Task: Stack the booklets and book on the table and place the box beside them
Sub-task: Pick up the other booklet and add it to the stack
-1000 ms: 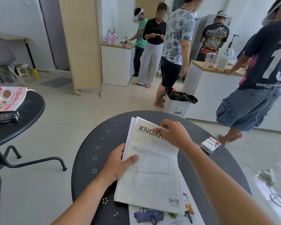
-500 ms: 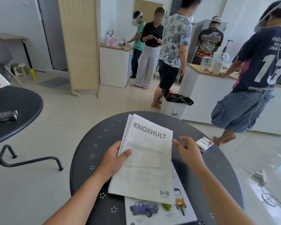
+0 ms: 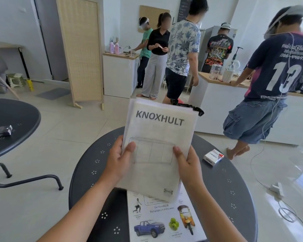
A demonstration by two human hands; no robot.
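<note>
Both hands grip the KNOXHULT booklets (image 3: 158, 147), which are lifted off the round dark table (image 3: 234, 180) and tilted up toward the camera. On the left edge of the paper, the left hand (image 3: 120, 160) is clamped with its thumb pressed on the front cover and its fingers wrapped behind. On the right edge, the right hand (image 3: 186, 165) pinches the same bundle, thumb on the cover and fingers behind the pages. At the top left corner several page edges show, so more than one booklet seems to be held together, though how many cannot be told. Below the raised bundle a book (image 3: 164, 220) lies flat on the table, its cover showing a blue pickup truck, green apples and a tuk-tuk; the bundle's lower edge overlaps the book's upper part in the view, and whether they touch cannot be told. Further right, a small white box (image 3: 213, 157) with red and dark markings rests on the table, near the right hand but apart from it and from the book.
</note>
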